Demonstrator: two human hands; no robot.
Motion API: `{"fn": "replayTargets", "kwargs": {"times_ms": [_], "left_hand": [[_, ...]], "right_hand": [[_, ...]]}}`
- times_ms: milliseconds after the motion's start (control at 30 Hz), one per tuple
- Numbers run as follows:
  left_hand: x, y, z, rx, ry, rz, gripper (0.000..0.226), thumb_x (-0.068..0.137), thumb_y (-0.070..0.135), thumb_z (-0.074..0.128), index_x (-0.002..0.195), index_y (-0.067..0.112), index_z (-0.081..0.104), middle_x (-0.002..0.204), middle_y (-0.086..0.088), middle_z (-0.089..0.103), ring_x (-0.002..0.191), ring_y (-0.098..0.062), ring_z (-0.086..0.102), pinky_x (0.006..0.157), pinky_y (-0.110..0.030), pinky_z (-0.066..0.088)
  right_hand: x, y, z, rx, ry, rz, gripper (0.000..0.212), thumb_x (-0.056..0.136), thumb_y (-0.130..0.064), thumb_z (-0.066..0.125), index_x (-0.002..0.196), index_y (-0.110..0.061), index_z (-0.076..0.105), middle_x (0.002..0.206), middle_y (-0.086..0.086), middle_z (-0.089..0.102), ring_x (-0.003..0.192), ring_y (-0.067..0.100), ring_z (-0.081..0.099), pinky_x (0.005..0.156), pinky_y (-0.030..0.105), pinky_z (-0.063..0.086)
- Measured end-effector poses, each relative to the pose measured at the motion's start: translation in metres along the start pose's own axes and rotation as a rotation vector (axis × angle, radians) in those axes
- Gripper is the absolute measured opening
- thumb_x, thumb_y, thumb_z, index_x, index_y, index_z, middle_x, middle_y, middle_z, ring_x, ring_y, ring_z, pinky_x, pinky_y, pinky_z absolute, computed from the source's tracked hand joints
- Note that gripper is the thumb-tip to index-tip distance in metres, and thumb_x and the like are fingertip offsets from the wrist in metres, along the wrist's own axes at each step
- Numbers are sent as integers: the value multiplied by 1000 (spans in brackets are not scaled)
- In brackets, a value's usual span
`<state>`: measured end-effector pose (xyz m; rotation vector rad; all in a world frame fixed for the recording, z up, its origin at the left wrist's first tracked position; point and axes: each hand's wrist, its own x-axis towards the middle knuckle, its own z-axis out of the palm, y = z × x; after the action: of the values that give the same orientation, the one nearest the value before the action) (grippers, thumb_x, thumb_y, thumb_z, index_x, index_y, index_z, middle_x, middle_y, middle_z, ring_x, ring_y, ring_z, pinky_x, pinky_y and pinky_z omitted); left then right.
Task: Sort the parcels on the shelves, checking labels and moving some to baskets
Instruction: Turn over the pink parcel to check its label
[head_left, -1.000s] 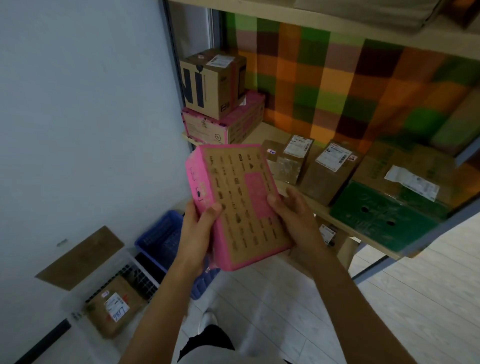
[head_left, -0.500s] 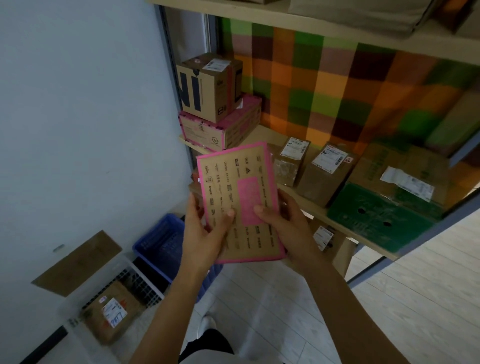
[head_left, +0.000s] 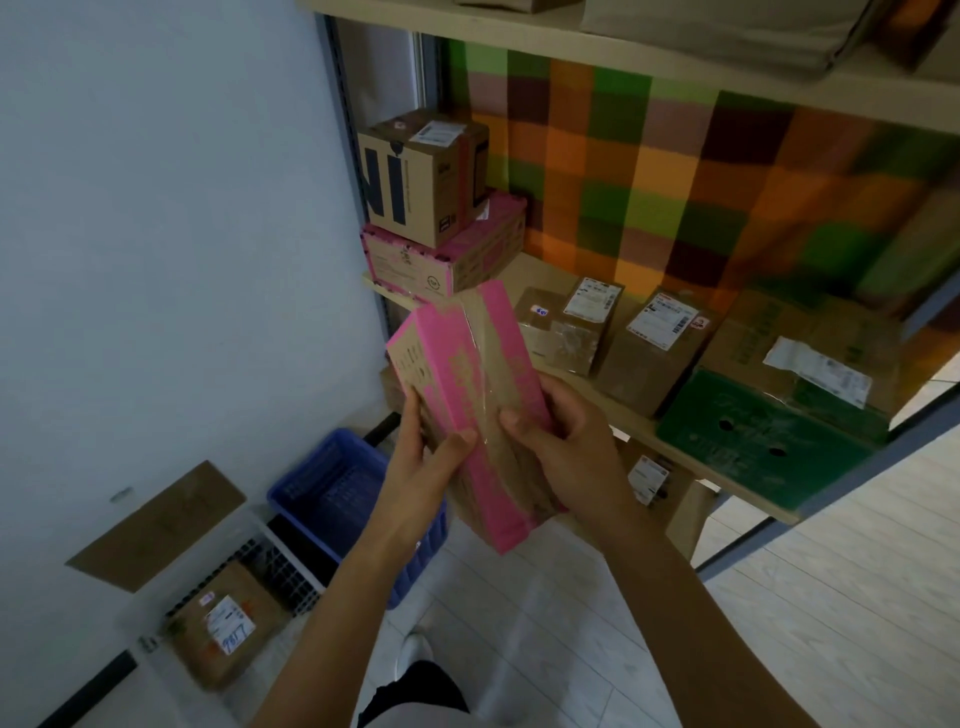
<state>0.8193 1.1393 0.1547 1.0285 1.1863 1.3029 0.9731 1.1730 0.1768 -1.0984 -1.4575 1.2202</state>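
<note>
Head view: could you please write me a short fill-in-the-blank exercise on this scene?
1. The left hand and right hand hold a ____ parcel.
2. The NI box sits ____ the pink box.
3. The blue basket stands on the ____.
Missing: pink; on; floor.

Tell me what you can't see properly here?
Head view:
Pink and brown cardboard box, gripped by left hand and right hand: taped side faces the camera, any label hidden.
White labels on brown shelf parcels: too small and blurred to read.
Blue plastic basket: partly behind the left arm.
</note>
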Motion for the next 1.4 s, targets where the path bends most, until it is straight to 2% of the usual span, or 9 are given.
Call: {"fn": "replayTargets", "kwargs": {"times_ms": [133, 300, 433, 500, 600, 700, 800, 934, 1400], "left_hand": [[-4, -2, 15, -20, 64, 16, 52, 93, 31, 64, 140, 19, 47, 124, -3, 67, 107, -14, 68, 79, -23, 57], [-2, 2, 2, -302, 133, -106, 55, 87, 35, 57, 136, 10, 52, 119, -13, 70, 106, -28, 70, 78, -35, 60], [0, 2, -7, -333, 86, -131, 67, 89, 47, 61, 145, 14, 45, 134, -16, 62, 121, -34, 61, 96, -54, 53], [0, 0, -7, -324, 60, -96, 74, 88, 49, 64, 151, 20, 37, 139, -13, 58, 126, -34, 58, 100, -59, 48], [2, 0, -4, -239, 155, -24, 68, 91, 42, 53, 154, 39, 26, 142, -1, 56, 119, -18, 63, 97, -49, 54], [4, 2, 3, -54, 97, 31, 65, 89, 53, 43, 151, 35, 35, 134, 7, 62, 110, -4, 66, 82, -26, 59], [3, 6, 7, 4, 101, 61, 63, 91, 34, 57, 150, 26, 36, 122, 9, 67, 102, -3, 68, 72, -15, 55], [4, 4, 7, -12, 130, 55, 53, 96, 13, 58, 146, 21, 43, 117, 9, 69, 99, -5, 70, 72, -16, 55], [5, -2, 2, -59, 154, 12, 59, 92, 24, 59, 148, 23, 40, 122, 6, 68, 104, -9, 69, 77, -22, 58]], "right_hand": [[-5, 7, 12, -140, 17, -67, 48, 91, -30, 69, 137, -31, 56, 125, -12, 65, 114, 2, 62, 97, 31, 54], [0, 0, 1, -137, 65, -25, 26, 97, -28, 61, 122, -24, 67, 115, -17, 65, 105, 3, 64, 87, 24, 54], [4, 2, -9, -198, 110, 122, 92, 63, -70, 79, 141, -34, 46, 131, -18, 55, 115, 5, 59, 94, 33, 54], [5, 0, -14, -80, 60, 240, 84, 67, -61, 81, 138, -34, 47, 128, -18, 57, 104, 1, 64, 86, 29, 58], [7, 1, -21, 89, 15, 236, 30, 84, -29, 77, 110, -36, 63, 115, -10, 71, 90, 3, 71, 69, 18, 58], [6, 14, -17, 19, 95, 170, 34, 84, -28, 78, 115, -34, 65, 114, -12, 71, 101, 8, 70, 87, 36, 60], [4, 17, -9, -24, 156, 123, 39, 85, -28, 78, 122, -28, 65, 115, -12, 71, 102, 7, 69, 89, 41, 59], [2, 17, -6, -23, 189, 85, 35, 87, -22, 76, 119, -30, 65, 107, -19, 70, 97, 0, 69, 85, 35, 61], [3, 12, -5, 43, 134, 81, 37, 84, -27, 77, 117, -36, 64, 114, -16, 69, 103, 5, 68, 88, 37, 60]]}}
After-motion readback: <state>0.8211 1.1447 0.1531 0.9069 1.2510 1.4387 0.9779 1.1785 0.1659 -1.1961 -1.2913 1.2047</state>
